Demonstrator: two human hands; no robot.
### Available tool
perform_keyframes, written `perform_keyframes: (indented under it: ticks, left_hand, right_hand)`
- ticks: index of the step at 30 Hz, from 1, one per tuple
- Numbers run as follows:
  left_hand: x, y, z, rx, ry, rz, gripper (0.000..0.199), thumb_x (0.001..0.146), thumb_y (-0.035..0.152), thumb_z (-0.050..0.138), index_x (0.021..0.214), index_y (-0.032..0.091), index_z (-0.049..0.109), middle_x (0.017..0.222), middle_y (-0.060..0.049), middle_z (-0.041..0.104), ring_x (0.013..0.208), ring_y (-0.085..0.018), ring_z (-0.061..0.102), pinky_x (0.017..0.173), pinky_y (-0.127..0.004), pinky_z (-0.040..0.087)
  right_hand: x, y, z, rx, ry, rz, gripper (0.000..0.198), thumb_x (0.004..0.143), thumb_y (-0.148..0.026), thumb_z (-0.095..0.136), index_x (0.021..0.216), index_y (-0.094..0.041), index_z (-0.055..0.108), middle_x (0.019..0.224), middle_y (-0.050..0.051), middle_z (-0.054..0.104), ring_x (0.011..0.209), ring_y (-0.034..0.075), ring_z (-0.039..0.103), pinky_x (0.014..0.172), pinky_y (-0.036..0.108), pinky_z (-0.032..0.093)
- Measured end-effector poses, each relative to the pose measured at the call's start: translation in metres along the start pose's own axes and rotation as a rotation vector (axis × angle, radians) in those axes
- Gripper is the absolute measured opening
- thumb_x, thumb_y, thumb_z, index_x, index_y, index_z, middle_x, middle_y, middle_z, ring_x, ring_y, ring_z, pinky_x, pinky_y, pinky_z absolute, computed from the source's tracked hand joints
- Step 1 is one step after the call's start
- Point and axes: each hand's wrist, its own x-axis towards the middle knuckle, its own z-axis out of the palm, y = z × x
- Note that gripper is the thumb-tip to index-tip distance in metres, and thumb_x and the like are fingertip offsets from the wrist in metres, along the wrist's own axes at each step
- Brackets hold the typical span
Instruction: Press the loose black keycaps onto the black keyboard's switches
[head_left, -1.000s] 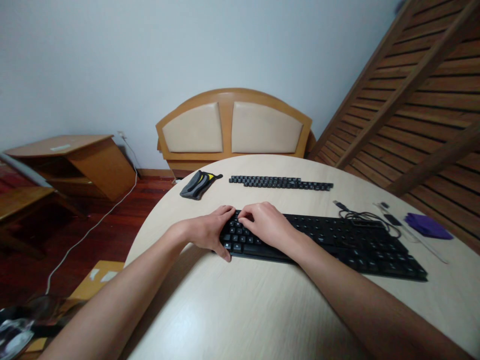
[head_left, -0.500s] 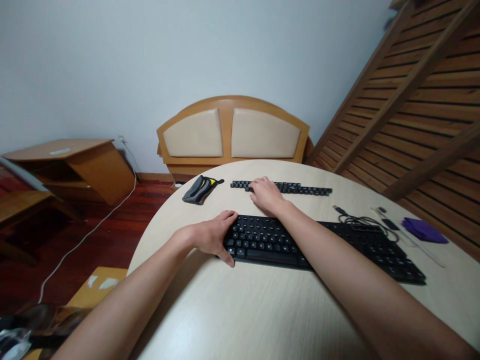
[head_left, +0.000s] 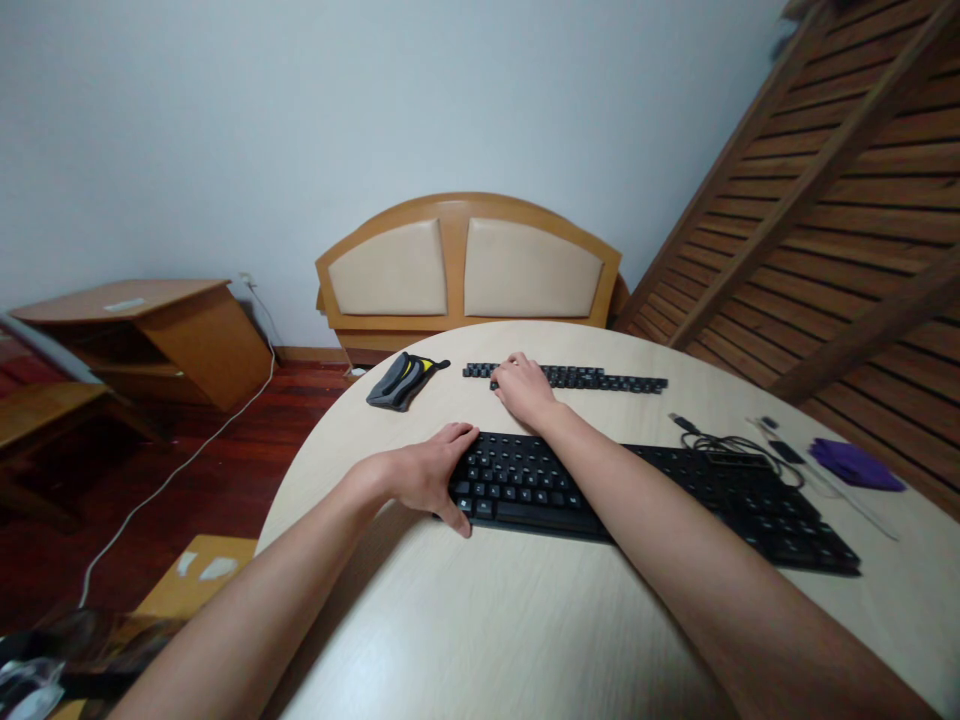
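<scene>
A black keyboard (head_left: 525,495) lies across the round table (head_left: 465,610). My left hand (head_left: 439,475) grips its left end, thumb at the near edge and fingers at the far edge. Beyond it, loose black keycaps (head_left: 630,384) stand in two rows. My right hand (head_left: 523,388) reaches over the keyboard to the left part of these rows, with bent fingers closed at a keycap (head_left: 494,384). The fingertips are partly hidden, and my right forearm covers the middle of the keyboard.
A grey, black and yellow pouch-like item (head_left: 405,382) lies at the far left. On the right are a coiled USB cable (head_left: 731,440), small dark pieces (head_left: 786,452), a thin pale rod (head_left: 862,510) and a purple cloth (head_left: 855,465). A headboard (head_left: 457,265) stands behind the table.
My right hand has shifted slightly left along the keycap rows. My left hand keeps its grip on the keyboard, and the whole view has moved a little.
</scene>
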Motion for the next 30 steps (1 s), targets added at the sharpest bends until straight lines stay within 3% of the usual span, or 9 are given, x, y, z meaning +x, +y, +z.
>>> perform_keyframes:
  ticks: [8,12,17,21,27,30]
  left_hand:
    - [-0.001,0.003,-0.001,0.042,-0.020,-0.030,0.133,0.053,0.055,0.087,0.156,0.008,0.017,0.163,-0.024,0.014,0.150,-0.038,0.018,0.123,-0.046,0.021]
    - [-0.001,0.003,-0.001,0.029,-0.024,-0.032,0.136,0.052,0.055,0.088,0.156,0.007,0.015,0.163,-0.024,0.013,0.150,-0.039,0.018,0.123,-0.047,0.021]
    - [-0.002,-0.003,0.001,0.011,-0.002,0.015,0.132,0.056,0.058,0.086,0.158,0.019,0.013,0.163,-0.018,0.016,0.149,-0.041,0.020,0.121,-0.051,0.024]
    - [-0.002,-0.004,0.002,0.005,0.008,0.041,0.131,0.056,0.058,0.086,0.159,0.022,0.014,0.162,-0.017,0.020,0.148,-0.040,0.024,0.120,-0.050,0.025]
    - [-0.003,-0.001,0.000,-0.002,-0.013,-0.012,0.132,0.055,0.057,0.087,0.158,0.016,0.015,0.163,-0.021,0.016,0.149,-0.041,0.021,0.122,-0.049,0.022]
    - [-0.003,-0.002,0.001,-0.012,0.002,0.018,0.131,0.055,0.058,0.086,0.158,0.019,0.016,0.163,-0.019,0.018,0.148,-0.042,0.023,0.121,-0.051,0.023]
  right_hand:
    - [-0.031,-0.009,-0.017,0.139,-0.044,-0.001,0.019,0.091,-0.020,0.063,0.102,-0.014,0.077,0.109,0.016,0.073,0.121,0.030,0.051,0.099,0.040,0.039]
    - [-0.056,-0.010,-0.031,0.282,-0.074,0.002,0.018,0.090,-0.021,0.064,0.103,-0.019,0.076,0.107,0.009,0.076,0.111,0.025,0.062,0.095,0.033,0.044]
    - [-0.079,-0.007,-0.039,0.484,-0.132,-0.064,0.016,0.090,-0.023,0.065,0.103,-0.021,0.075,0.104,0.003,0.077,0.097,0.017,0.069,0.088,0.025,0.049]
    - [-0.086,-0.007,-0.041,0.652,-0.234,-0.063,0.016,0.087,-0.017,0.067,0.101,-0.017,0.076,0.100,0.006,0.078,0.093,0.018,0.071,0.087,0.027,0.050]
    - [-0.085,-0.007,-0.043,0.751,-0.346,-0.047,0.020,0.088,-0.017,0.066,0.106,-0.016,0.076,0.104,0.007,0.078,0.095,0.019,0.071,0.089,0.028,0.050]
    - [-0.084,-0.007,-0.043,0.773,-0.370,-0.038,0.021,0.088,-0.018,0.065,0.106,-0.016,0.076,0.103,0.006,0.078,0.093,0.019,0.071,0.087,0.029,0.050]
